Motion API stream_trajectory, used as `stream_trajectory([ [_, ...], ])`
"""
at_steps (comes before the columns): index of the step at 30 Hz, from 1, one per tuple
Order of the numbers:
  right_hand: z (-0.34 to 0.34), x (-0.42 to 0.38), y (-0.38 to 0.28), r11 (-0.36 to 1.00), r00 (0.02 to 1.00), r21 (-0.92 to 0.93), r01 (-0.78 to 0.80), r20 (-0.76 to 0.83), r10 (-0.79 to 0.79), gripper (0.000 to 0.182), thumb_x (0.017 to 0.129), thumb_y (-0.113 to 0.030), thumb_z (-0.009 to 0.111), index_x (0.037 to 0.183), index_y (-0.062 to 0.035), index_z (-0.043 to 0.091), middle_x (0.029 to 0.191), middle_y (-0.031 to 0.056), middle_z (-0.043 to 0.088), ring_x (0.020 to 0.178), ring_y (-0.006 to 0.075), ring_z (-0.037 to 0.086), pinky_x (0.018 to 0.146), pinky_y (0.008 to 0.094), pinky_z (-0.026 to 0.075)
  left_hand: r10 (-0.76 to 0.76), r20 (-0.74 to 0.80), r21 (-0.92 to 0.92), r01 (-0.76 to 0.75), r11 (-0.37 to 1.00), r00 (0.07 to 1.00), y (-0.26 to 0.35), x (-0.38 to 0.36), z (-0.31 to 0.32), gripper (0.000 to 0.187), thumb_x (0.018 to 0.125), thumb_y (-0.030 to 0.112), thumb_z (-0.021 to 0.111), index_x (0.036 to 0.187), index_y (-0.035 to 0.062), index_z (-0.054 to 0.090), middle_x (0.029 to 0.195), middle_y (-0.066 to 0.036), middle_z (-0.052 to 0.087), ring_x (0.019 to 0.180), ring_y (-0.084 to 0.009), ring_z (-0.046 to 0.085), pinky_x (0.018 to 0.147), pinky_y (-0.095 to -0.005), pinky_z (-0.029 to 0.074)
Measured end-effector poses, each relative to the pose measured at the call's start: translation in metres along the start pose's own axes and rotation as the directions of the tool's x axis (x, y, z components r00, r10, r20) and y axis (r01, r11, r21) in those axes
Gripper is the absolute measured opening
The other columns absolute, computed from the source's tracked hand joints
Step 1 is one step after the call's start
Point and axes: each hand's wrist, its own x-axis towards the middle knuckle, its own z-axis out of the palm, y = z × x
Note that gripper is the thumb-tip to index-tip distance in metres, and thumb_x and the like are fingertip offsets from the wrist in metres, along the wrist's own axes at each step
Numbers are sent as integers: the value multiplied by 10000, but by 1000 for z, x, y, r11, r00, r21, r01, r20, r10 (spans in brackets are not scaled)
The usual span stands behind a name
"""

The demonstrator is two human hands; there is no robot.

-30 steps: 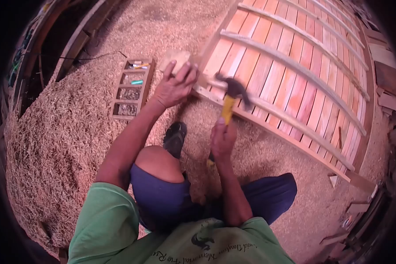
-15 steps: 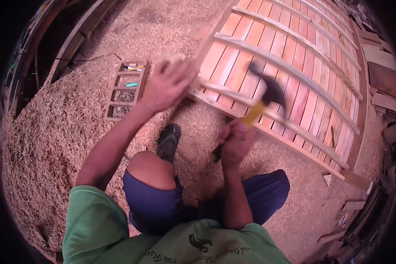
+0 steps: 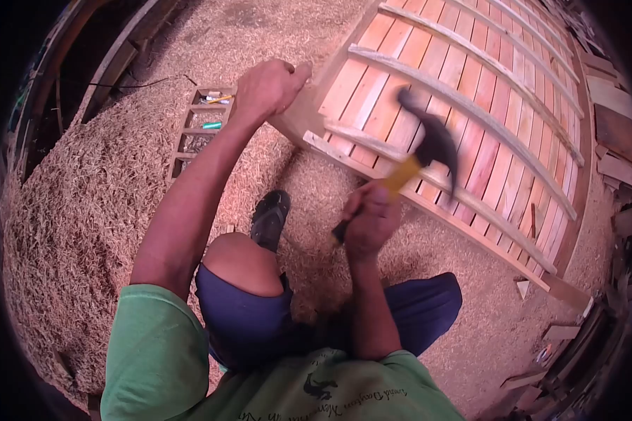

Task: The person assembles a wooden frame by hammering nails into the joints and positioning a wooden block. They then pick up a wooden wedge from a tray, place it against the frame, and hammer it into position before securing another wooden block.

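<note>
My right hand [image 3: 373, 223] is wrapped round the yellow-and-black handle of a claw hammer [image 3: 405, 172]. Its dark head, slightly blurred, is raised over the near edge of a slatted wooden panel [image 3: 456, 91]. Pale wooden battens [image 3: 463, 109] run across the panel's boards. My left hand [image 3: 270, 88] is closed beside the panel's left end, close to the frame board [image 3: 298, 123] there. Its fingers are curled under and the thumb points right; whatever they hold, if anything, is hidden. A wooden compartment box [image 3: 187, 144] lies partly behind my left forearm.
The box contains a green item [image 3: 212, 125] and a yellow pencil-like item [image 3: 221, 99]. Wood shavings [image 3: 77, 252] cover the ground, heaped at left. Wood offcuts [image 3: 614, 130] are piled along the right. My shoe [image 3: 270, 217] rests on the shavings near the panel.
My left hand has moved away from me, and its fingers, bent and partly spread before, are now curled closed. The hammer has stayed raised in my right hand, shifting only slightly.
</note>
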Motion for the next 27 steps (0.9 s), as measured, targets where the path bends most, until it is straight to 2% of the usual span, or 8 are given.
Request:
stream_trajectory([
  [2, 14, 13, -26, 941, 954, 165, 296, -104, -282, 413, 1119, -414, 526, 1009, -17, 497, 679, 88, 516, 516, 139, 493, 474, 297, 465, 20, -109, -11, -21, 1000, 994, -4, 4, 5, 744, 969, 685, 471, 973, 31, 826, 887, -241, 770, 880, -397, 749, 866, -515, 554],
  [9, 13, 21, -53, 992, 1000, -128, 17, 20, -15, 395, 1138, -409, 484, 1074, -20, 507, 690, 49, 517, 525, 91, 483, 468, 245, 404, -56, -8, -14, 56, 998, 998, 5, -2, -8, 655, 944, 599, 513, 973, 24, 825, 981, -260, 773, 957, -400, 753, 889, -510, 564],
  [13, 1, 27, -2, 967, 983, -201, 158, 128, -134, 411, 1142, -395, 473, 1114, 5, 561, 690, 82, 566, 537, 140, 537, 508, 291, 439, -49, -47, -48, 47, 998, 998, -2, 3, 2, 692, 960, 648, 506, 979, 35, 826, 904, -257, 762, 902, -394, 752, 863, -516, 558],
  [16, -9, 21, 37, 522, 929, -851, 58, 238, 284, 416, 1129, -385, 507, 1115, 21, 595, 710, 148, 615, 587, 235, 619, 555, 407, 484, -32, -71, -67, 27, 997, 997, -3, 4, -4, 705, 974, 665, 501, 989, 39, 826, 879, -247, 761, 883, -385, 754, 854, -518, 557],
  [19, -9, 18, 31, 551, 945, -833, 50, 218, 243, 395, 1112, -355, 548, 1133, 34, 607, 745, 198, 643, 656, 312, 670, 623, 497, 499, -2, -108, -78, -7, 997, 994, 1, 2, -4, 683, 977, 648, 503, 991, 45, 824, 899, -240, 767, 895, -387, 755, 861, -514, 561],
  [25, 26, 39, -59, 937, 992, -325, 129, 49, -119, 270, 1119, -265, 548, 1056, -3, 562, 652, 18, 532, 564, 113, 527, 514, 341, 414, -61, -54, -115, 54, 992, 997, 4, -5, -6, 601, 947, 565, 539, 974, 27, 808, 996, -250, 770, 982, -414, 742, 920, -505, 560],
  [26, 18, 37, -42, 981, 992, -165, 106, 85, -93, 251, 1101, -242, 579, 1106, 10, 575, 669, 103, 592, 566, 212, 587, 530, 401, 451, -55, -63, -116, 47, 992, 996, 5, -7, -9, 605, 947, 569, 541, 975, 26, 806, 1001, -248, 770, 983, -415, 740, 922, -506, 559],
  [27, 10, 30, -17, 929, 988, -352, 117, 133, -74, 261, 1100, -247, 579, 1117, 13, 580, 685, 136, 604, 576, 251, 598, 541, 422, 460, -51, -41, -105, 47, 993, 998, 6, -8, -11, 607, 948, 570, 537, 974, 25, 805, 1000, -249, 770, 983, -417, 740, 918, -508, 560],
])
